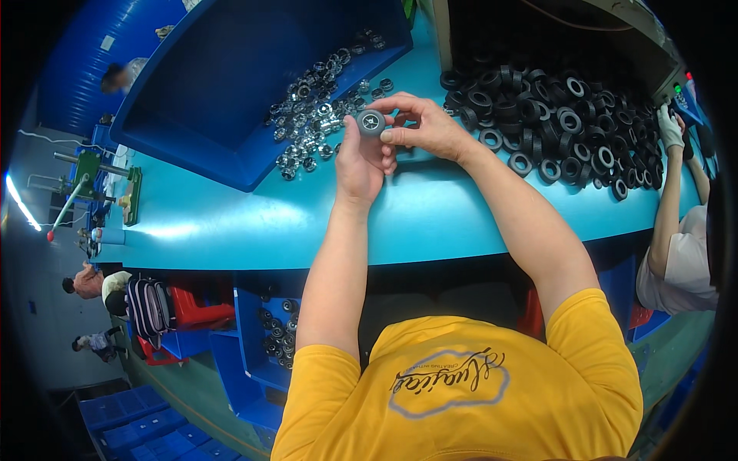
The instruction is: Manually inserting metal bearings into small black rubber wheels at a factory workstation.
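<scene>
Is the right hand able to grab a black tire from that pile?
Probably yes: the pile of black tires lies just right of the right hand, with no obstacle seen between them, though that hand is at the small wheel.

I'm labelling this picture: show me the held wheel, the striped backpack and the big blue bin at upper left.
Wheel (371, 122), head view: its spoked hub.
Backpack (149, 307), head view: its striped side.
Blue bin (211, 96), head view: bare inner surface.
</scene>
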A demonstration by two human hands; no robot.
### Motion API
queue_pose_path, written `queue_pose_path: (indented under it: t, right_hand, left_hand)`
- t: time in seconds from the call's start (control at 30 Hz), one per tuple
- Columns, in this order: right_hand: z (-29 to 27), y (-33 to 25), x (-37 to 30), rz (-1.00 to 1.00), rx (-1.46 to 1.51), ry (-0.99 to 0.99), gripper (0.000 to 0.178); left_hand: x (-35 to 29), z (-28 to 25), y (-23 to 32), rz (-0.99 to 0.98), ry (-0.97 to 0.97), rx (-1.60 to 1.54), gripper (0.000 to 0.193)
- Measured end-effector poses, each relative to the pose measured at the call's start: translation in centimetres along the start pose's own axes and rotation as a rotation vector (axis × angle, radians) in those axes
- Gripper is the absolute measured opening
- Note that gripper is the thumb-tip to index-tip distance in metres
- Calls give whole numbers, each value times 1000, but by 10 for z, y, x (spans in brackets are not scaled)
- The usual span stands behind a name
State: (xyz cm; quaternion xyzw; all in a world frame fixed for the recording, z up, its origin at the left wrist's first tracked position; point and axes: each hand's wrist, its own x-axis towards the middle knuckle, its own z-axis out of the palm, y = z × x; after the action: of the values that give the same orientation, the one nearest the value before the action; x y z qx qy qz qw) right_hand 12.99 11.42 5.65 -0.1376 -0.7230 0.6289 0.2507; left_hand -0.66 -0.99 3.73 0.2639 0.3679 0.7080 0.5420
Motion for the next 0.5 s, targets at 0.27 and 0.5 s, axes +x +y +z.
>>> queue_pose_path:
  t: [0.27, 0.5]
  right_hand:
    - [-2, 6, 3, -101, -47, 8, 49]
    - [-3, 7, 4, -104, -60, 13, 47]
  left_hand:
    - [-1, 1, 0, 12, -3, 3, 70]
    - [-1, 0, -1, 5, -8, 6, 71]
